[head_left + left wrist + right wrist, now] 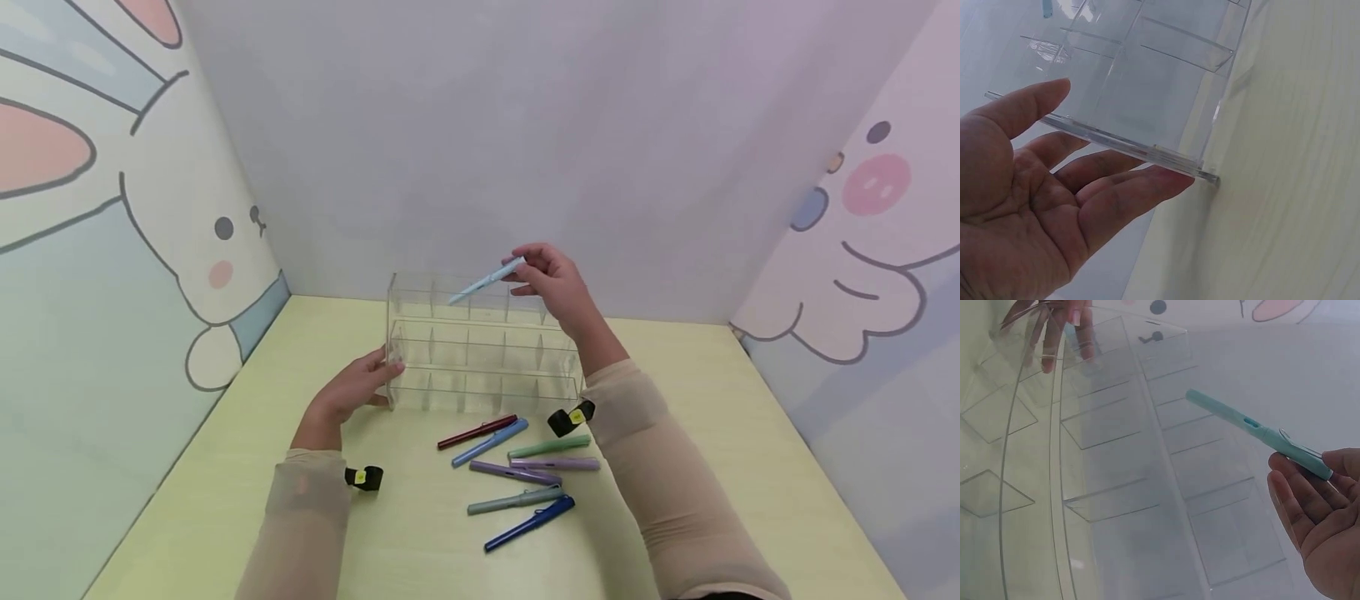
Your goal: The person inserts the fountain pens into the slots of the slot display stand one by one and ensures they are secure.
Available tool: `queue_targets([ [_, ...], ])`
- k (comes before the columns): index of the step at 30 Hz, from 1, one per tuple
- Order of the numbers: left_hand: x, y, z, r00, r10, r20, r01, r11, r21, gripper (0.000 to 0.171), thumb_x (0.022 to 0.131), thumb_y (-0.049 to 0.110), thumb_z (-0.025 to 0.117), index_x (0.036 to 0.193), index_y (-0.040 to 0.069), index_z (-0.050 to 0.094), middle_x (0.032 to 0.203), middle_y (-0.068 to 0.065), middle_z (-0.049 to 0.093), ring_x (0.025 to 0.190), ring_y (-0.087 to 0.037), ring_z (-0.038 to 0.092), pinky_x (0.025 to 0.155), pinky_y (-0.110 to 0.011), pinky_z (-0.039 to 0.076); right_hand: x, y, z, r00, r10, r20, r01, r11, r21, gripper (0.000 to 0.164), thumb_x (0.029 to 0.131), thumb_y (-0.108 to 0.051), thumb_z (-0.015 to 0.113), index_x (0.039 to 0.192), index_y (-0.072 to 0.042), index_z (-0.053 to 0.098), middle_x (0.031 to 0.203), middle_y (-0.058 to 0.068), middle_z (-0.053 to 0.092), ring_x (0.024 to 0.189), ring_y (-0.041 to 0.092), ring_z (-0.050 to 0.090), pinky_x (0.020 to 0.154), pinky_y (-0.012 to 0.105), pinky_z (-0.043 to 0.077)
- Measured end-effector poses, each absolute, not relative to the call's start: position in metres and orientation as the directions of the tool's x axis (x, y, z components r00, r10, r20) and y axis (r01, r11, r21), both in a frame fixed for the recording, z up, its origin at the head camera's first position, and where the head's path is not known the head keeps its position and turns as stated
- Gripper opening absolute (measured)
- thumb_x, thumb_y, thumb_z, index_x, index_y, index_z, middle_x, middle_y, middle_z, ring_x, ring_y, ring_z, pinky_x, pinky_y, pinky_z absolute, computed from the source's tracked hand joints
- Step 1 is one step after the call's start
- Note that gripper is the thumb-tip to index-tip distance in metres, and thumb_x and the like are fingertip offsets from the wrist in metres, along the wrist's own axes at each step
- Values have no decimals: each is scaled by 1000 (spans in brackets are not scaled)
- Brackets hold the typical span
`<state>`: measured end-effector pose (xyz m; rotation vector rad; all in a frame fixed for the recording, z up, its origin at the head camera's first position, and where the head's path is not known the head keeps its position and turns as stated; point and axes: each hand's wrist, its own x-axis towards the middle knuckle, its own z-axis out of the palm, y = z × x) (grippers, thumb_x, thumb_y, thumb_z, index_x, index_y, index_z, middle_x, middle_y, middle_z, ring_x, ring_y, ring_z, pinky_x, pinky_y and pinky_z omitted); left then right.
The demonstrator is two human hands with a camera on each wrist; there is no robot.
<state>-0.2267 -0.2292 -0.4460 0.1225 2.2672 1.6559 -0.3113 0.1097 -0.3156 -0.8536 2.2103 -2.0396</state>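
A clear acrylic rack with tiered compartments stands at the back of the table. My left hand grips its left side panel, thumb on one face and fingers against the other. Above the top tier, my right hand pinches a light blue pen by its clip end. In the right wrist view the pen tilts, its free end pointing over the compartments, with thumb and fingers of the right hand around the clip end.
In front of the rack lie several pens: dark red, blue, green, lilac, purple, grey-green and dark blue. A pale wall rises behind the rack, with cartoon-printed panels at the sides.
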Motion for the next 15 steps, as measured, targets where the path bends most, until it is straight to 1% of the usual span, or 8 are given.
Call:
queue_targets([
  [3, -227, -229, -449, -940, 258, -222, -133, 321, 938, 77, 97, 54, 52, 159, 25, 17, 160, -13, 28, 141, -38, 37, 94, -47, 54, -310, 105, -320, -845, -417, 336, -382, 29, -924, 32, 101, -21, 56, 128, -3, 54, 129, 19, 59, 116, 34, 62, 92, 44, 55],
  [6, -227, -230, -450, -940, 260, -218, -130, 317, 939, 73, 99, 51, 51, 159, 26, 17, 159, -13, 29, 139, -39, 40, 93, -48, 54, -309, 101, -322, -842, -428, 328, -390, 62, -919, 32, 101, -22, 56, 127, -4, 55, 125, 15, 61, 116, 30, 63, 94, 43, 54],
  [11, -230, -232, -450, -942, 275, -195, -102, 316, 943, 66, 103, 43, 48, 159, 27, 17, 161, -13, 26, 142, -38, 35, 93, -50, 54, -307, 100, -323, -842, -441, 311, -398, 117, -910, 30, 101, -23, 57, 126, -7, 57, 122, 12, 63, 114, 24, 64, 97, 43, 52],
  [15, -230, -232, -451, -941, 274, -200, -108, 315, 943, 64, 103, 42, 48, 158, 29, 17, 162, -12, 24, 143, -38, 33, 94, -51, 53, -307, 99, -324, -837, -455, 304, -411, 157, -898, 31, 101, -23, 57, 127, -7, 58, 122, 11, 64, 113, 24, 63, 97, 41, 51],
])
